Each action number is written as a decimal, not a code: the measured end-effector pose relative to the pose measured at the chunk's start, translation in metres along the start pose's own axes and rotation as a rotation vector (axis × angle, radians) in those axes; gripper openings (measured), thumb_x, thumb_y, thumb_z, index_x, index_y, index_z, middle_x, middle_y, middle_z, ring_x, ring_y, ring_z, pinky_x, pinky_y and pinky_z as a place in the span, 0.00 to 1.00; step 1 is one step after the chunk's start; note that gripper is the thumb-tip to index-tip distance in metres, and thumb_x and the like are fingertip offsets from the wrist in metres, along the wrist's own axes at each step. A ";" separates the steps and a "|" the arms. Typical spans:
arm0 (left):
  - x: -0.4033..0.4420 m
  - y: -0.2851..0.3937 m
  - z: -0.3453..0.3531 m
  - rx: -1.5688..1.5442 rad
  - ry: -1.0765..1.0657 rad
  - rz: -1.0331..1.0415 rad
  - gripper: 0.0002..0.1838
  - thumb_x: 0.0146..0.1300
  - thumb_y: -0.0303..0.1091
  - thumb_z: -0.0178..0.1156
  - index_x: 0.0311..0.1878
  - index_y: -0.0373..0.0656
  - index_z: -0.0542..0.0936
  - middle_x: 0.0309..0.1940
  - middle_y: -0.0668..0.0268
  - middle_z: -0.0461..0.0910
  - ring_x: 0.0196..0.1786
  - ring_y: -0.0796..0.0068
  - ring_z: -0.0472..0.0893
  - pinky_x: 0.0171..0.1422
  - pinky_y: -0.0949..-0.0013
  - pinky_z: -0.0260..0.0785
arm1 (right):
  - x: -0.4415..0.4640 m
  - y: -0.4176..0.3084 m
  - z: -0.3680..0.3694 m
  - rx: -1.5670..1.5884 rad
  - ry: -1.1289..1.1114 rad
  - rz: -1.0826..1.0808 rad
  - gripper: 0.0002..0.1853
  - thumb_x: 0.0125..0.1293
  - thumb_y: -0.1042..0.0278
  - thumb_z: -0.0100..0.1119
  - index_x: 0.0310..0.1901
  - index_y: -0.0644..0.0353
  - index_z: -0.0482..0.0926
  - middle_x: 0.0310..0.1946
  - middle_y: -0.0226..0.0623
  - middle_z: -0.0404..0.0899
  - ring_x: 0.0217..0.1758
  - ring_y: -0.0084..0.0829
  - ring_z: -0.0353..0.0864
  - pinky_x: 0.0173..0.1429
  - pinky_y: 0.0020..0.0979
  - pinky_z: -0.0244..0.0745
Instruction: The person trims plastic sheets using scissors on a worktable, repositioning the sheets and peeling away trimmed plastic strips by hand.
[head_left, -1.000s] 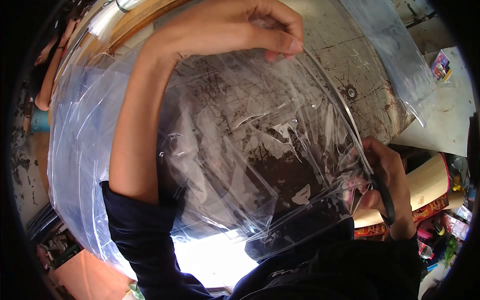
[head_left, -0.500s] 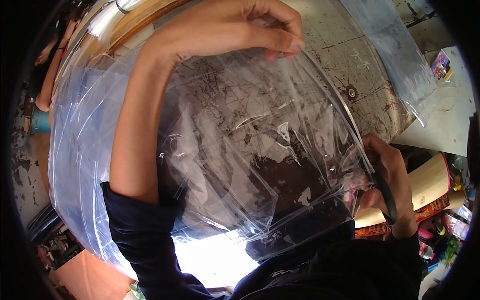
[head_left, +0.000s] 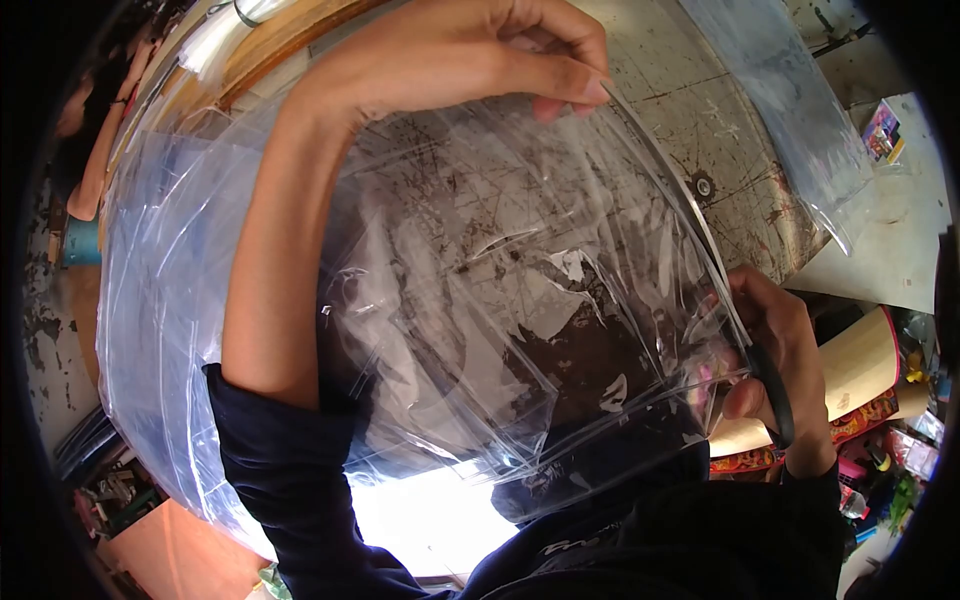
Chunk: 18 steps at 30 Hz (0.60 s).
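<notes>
Over the scratched grey desk (head_left: 735, 140), our left hand (head_left: 490, 70) pinches the crumpled clear plastic sheet (head_left: 400, 330), our right hand (head_left: 797, 350) curls round black-handled scissors (head_left: 773, 390) along its edge; this apparent cutting calls for steady tension.

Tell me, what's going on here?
A person's left hand pinches the edge of a clear plastic sheet, spread wrinkled over a scratched tabletop. A narrow grey strip runs from there toward the right hand and the black curved piece at it. Exactly how the right hand grips is hard to make out.
</notes>
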<state>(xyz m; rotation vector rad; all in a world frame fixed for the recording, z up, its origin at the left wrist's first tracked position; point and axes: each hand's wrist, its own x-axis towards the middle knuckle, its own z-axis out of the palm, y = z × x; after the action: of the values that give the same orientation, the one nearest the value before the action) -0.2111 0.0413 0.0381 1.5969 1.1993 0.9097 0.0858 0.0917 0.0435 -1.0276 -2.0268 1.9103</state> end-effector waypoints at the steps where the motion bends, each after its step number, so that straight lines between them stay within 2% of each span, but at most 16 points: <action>1: 0.000 0.003 0.000 0.008 0.001 -0.016 0.08 0.63 0.33 0.58 0.32 0.38 0.79 0.20 0.69 0.76 0.25 0.83 0.73 0.31 0.77 0.64 | 0.001 -0.002 0.000 -0.006 -0.019 0.008 0.48 0.27 0.36 0.77 0.44 0.67 0.67 0.27 0.25 0.70 0.31 0.15 0.67 0.34 0.19 0.60; 5: 0.000 -0.005 0.000 -0.006 0.007 -0.009 0.08 0.62 0.32 0.58 0.32 0.38 0.79 0.20 0.69 0.76 0.25 0.83 0.73 0.31 0.76 0.63 | 0.003 -0.010 -0.001 -0.036 -0.071 0.073 0.48 0.27 0.36 0.76 0.43 0.67 0.67 0.29 0.27 0.72 0.32 0.15 0.68 0.35 0.18 0.61; 13: 0.001 -0.010 0.000 -0.043 -0.004 0.049 0.08 0.62 0.32 0.59 0.32 0.38 0.80 0.20 0.69 0.76 0.24 0.83 0.73 0.30 0.77 0.63 | 0.003 -0.005 -0.002 -0.057 -0.069 0.060 0.48 0.27 0.35 0.76 0.43 0.67 0.67 0.27 0.26 0.72 0.31 0.14 0.68 0.34 0.18 0.61; 18: 0.001 -0.004 0.000 -0.005 0.010 0.012 0.08 0.62 0.32 0.59 0.31 0.38 0.79 0.20 0.69 0.76 0.24 0.83 0.73 0.30 0.77 0.63 | 0.000 -0.004 -0.004 -0.078 -0.051 0.070 0.49 0.26 0.36 0.76 0.44 0.67 0.68 0.27 0.25 0.72 0.30 0.14 0.67 0.34 0.18 0.61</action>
<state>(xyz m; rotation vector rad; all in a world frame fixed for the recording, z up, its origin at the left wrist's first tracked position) -0.2125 0.0425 0.0343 1.5989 1.1949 0.9288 0.0865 0.0956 0.0482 -1.0922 -2.1358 1.9245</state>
